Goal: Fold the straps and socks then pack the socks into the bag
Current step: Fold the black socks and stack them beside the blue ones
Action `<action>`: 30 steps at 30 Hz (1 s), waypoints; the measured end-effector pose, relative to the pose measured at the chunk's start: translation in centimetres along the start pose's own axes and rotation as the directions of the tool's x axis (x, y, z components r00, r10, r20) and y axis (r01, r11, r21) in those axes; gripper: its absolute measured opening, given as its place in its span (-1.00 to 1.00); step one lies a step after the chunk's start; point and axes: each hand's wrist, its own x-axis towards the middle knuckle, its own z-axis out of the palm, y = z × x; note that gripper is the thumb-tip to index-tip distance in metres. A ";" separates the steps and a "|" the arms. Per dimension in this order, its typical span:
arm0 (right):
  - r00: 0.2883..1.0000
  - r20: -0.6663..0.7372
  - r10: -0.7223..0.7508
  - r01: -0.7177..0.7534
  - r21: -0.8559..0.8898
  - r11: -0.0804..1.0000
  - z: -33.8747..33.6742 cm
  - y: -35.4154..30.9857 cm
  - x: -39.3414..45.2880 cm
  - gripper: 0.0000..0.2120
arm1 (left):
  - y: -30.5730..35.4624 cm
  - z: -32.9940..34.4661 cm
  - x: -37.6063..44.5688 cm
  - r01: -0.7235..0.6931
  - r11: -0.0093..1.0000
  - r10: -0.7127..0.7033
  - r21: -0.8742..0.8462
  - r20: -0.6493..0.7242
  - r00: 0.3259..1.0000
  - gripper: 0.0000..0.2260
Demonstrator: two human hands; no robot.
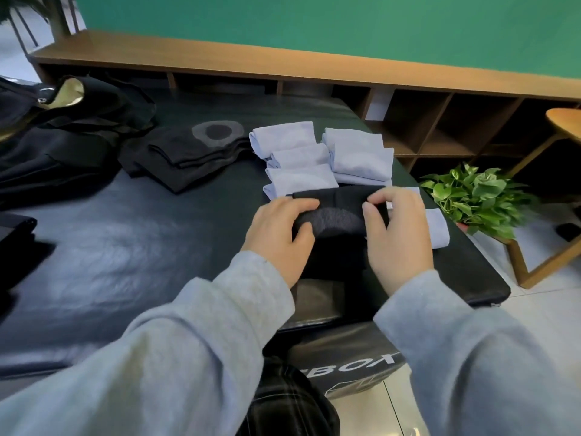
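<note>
Left hand [280,234] and right hand [395,231]: both pinch the black knit sock [336,215] between them | handling: soft, light, limp | grip: folded edges, near pale blue folded socks [327,158] beyond the fingers.

Count, head view. Hands: 2, the left hand [281,237] and the right hand [397,237], both on one black sock [333,220]. Folded light blue socks [298,158]: at least 7 bundles visible, in two columns plus one at the right edge [438,228]; the exact total is uncertain, as some are partly hidden. Folded black socks [185,158]: 1 stack, number of pieces not resolvable. Black bag [63,121]: 1. Potted plant [478,199]: 1.
</note>
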 end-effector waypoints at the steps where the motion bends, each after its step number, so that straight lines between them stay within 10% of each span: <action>1: 1.000 0.017 0.015 -0.014 -0.018 1.000 0.2 -0.1 0.9 -0.96 | 0.1 0.1 0.8 0.023 1.000 -0.023 0.001 -0.005 1.000 -0.67; 12: 0.959 0.240 0.149 -0.115 -0.150 0.982 3.5 1.0 3.4 -0.55 | -1.8 1.6 3.7 0.171 0.973 -0.177 0.154 0.025 0.984 -0.66; 30: 0.954 0.295 -0.051 0.176 -0.413 0.894 8.1 -1.0 -0.6 -0.50 | -7.8 -2.4 4.0 0.129 0.888 -0.070 0.441 -0.149 0.986 -0.63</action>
